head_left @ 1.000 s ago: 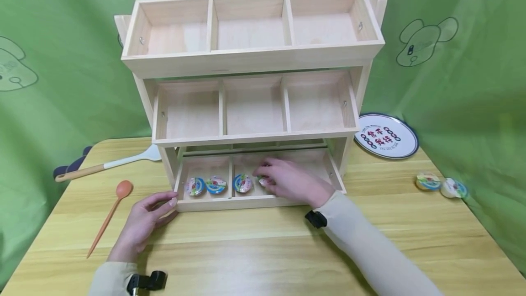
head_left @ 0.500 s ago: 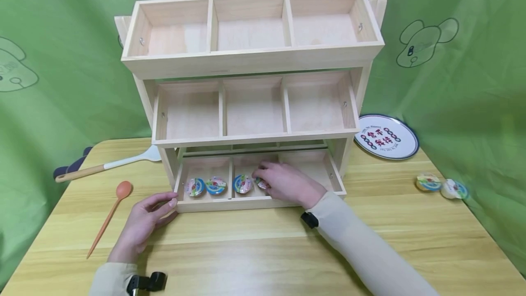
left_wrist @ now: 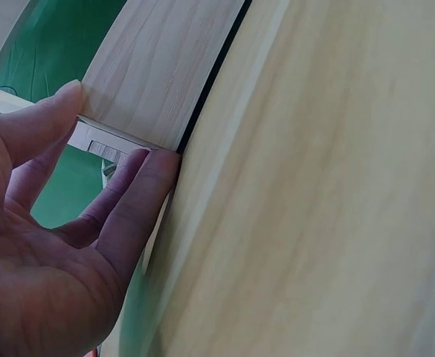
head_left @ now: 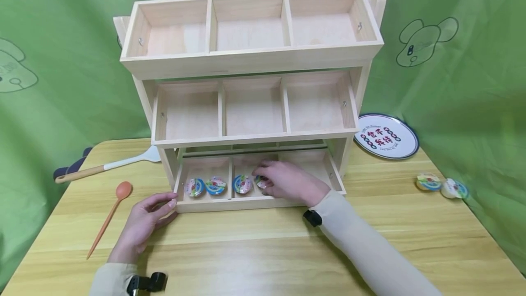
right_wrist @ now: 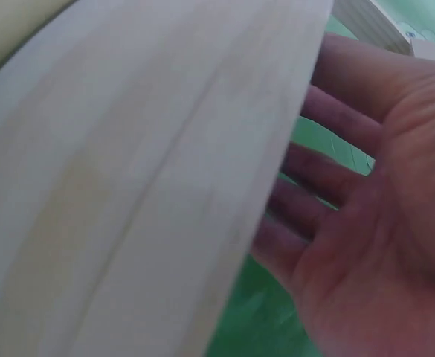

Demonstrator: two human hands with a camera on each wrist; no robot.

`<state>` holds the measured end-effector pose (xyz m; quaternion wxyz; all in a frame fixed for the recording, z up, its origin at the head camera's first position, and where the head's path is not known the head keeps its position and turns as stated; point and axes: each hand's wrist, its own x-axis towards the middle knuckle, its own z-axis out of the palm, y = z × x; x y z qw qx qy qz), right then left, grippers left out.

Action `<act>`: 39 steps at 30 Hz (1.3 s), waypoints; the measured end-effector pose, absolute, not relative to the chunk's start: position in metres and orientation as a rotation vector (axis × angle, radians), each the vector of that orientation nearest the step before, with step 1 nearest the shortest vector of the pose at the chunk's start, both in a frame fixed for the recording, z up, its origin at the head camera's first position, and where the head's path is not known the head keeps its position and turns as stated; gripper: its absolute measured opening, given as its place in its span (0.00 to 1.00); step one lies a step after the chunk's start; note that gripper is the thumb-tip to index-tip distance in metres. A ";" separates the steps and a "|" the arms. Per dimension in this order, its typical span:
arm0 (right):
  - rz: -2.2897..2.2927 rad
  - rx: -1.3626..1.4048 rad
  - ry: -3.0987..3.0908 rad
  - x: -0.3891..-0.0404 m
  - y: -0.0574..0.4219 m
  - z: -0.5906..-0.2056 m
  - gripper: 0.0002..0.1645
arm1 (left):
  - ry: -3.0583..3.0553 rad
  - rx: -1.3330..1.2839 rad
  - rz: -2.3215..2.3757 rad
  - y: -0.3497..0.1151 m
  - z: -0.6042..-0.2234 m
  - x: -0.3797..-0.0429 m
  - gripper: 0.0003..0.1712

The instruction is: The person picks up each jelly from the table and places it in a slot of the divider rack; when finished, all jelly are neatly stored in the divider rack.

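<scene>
In the head view, my right hand (head_left: 287, 181) reaches into the middle compartment of the lowest wooden drawer (head_left: 263, 202). Its thumb and fingers pinch a small jelly cup (head_left: 261, 182) with a colourful lid, partly covered by the hand. To its left in that compartment sits another jelly cup (head_left: 242, 184). Two more, a cup (head_left: 195, 187) and its neighbour cup (head_left: 215, 185), lie in the left compartment. My left hand (head_left: 145, 220) holds the drawer's front left corner. In the right wrist view, the drawer's front board (right_wrist: 150, 193) hides my fingertips (right_wrist: 276, 242) and the cup.
Above stand a middle tray (head_left: 255, 140) and a top tray (head_left: 252, 60), each divided into three. On the table's right lie a yellowish jelly cup (head_left: 428, 182), a white one (head_left: 454, 188) and a plate (head_left: 386, 136). A spatula (head_left: 108, 166) and orange spoon (head_left: 123, 190) lie left.
My right hand shifted slightly left and back a little, staying in the middle compartment with the jelly cup. More of that cup's lid shows than a second ago. My left hand has stayed put.
</scene>
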<state>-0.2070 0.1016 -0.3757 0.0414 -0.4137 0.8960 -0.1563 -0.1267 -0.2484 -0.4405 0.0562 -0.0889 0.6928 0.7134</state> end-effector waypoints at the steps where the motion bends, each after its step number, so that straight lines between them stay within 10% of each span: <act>1: -0.500 -1.258 2.738 -0.206 0.103 -0.374 0.24 | 2.101 -0.271 2.165 -0.249 -0.441 -0.126 0.22; 39: -0.619 -0.967 2.940 -0.169 0.194 -0.350 0.27 | 2.078 -0.232 2.183 -0.250 -0.440 -0.126 0.20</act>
